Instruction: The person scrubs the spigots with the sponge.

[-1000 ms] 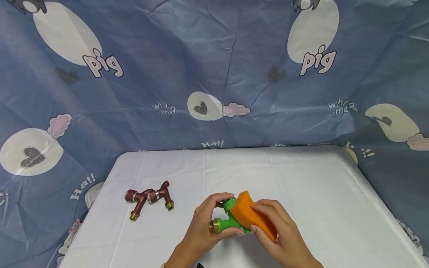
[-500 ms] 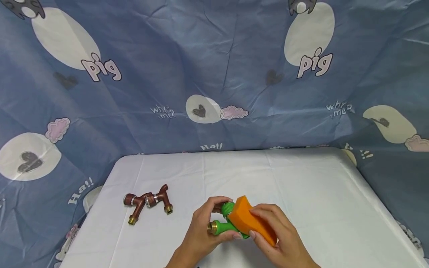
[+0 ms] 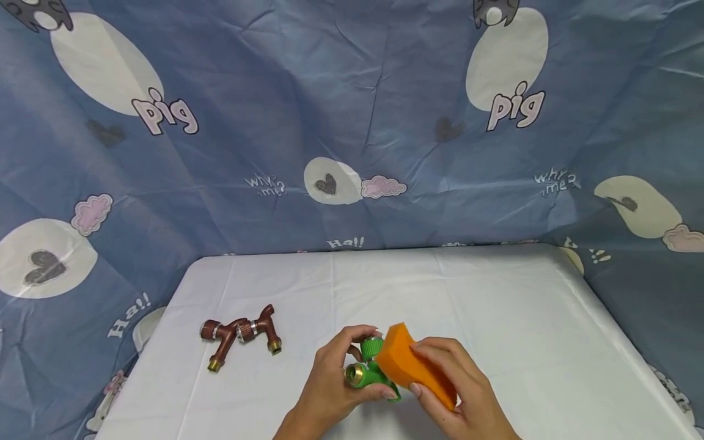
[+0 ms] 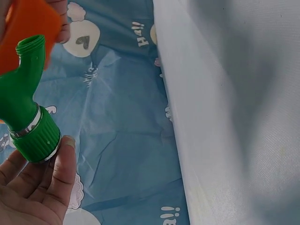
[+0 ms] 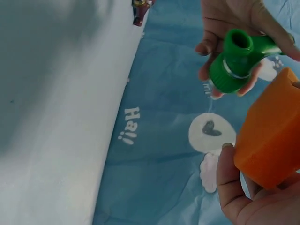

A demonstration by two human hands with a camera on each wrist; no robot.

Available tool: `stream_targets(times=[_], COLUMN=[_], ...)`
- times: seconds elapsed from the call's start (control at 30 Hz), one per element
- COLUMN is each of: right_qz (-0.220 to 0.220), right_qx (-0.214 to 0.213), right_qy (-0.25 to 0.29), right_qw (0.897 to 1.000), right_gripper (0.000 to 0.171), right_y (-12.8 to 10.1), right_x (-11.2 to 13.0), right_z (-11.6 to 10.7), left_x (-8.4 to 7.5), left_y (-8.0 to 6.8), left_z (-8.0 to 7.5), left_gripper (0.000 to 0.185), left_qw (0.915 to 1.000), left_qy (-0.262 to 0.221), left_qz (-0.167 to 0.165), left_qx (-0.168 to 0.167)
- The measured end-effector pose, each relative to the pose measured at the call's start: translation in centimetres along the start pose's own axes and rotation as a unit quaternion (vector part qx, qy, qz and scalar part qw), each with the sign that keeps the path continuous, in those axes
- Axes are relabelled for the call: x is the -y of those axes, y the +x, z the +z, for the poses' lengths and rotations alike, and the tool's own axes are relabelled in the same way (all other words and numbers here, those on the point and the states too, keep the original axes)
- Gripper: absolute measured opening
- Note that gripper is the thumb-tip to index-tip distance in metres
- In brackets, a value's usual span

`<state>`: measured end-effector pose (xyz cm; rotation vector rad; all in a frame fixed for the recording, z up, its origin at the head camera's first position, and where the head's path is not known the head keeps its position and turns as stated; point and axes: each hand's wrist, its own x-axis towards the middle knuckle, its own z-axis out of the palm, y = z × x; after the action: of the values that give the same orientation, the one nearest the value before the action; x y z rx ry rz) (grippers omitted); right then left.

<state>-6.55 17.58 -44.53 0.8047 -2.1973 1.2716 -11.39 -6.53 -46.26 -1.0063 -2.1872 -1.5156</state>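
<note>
My left hand point(image 3: 331, 379) grips a green tap point(image 3: 373, 374) with a ribbed knob and a brass-lined threaded end that faces left. In the left wrist view the fingertips lie against the knob of the tap point(image 4: 29, 105), and its curved spout points up. Beside it, my right hand point(image 3: 462, 391) pinches an orange sponge point(image 3: 409, 363) between thumb and fingers. From the head view, the sponge overlaps the right side of the tap. A gap shows between the sponge point(image 5: 269, 131) and the tap point(image 5: 236, 61) in the right wrist view.
Two brown taps point(image 3: 224, 339) with brass threaded ends lie close together on the left of the white-covered table point(image 3: 495, 305). A blue printed cloth point(image 3: 352, 122) hangs behind the table and along its sides.
The green tap has turned a little in my left hand, so its brass end faces more toward the camera. The sponge has shifted slightly off it. The head view has tilted a little.
</note>
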Motion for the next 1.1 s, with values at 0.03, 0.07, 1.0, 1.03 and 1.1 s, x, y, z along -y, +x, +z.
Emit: stream_targets(times=[0.03,0.07,1.0,1.03,1.1], right_qz=[0.001,0.000,-0.075,-0.074,-0.066], right_qx=[-0.002,-0.006,0.014,0.013,0.013], right_qy=[0.004,0.008,-0.046,-0.057,-0.071], right_qw=[1.000,1.000,0.996,0.996,0.995], right_gripper=[0.067,0.068,0.042,0.042,0.045], right_y=[0.0,0.1,-0.9,-0.9,-0.8], right_x=[0.2,0.4,-1.6,-1.7,-1.7], right_z=[0.0,0.0,0.8,0.8,0.6], left_x=[0.0,0.0,1.0,1.0,1.1], left_y=[0.0,0.0,-0.3,-0.3,-0.2], left_z=[0.0,0.0,0.0,-0.1,-0.1], left_gripper=[0.077,0.079,0.079,0.079,0.078], left_qw=[1.0000,1.0000,0.9991,0.9991,0.9991], left_qy=[-0.001,-0.001,-0.039,-0.039,-0.041], left_qz=[-0.004,-0.006,-0.002,-0.001,0.000], left_qx=[0.001,0.002,0.015,0.014,0.011])
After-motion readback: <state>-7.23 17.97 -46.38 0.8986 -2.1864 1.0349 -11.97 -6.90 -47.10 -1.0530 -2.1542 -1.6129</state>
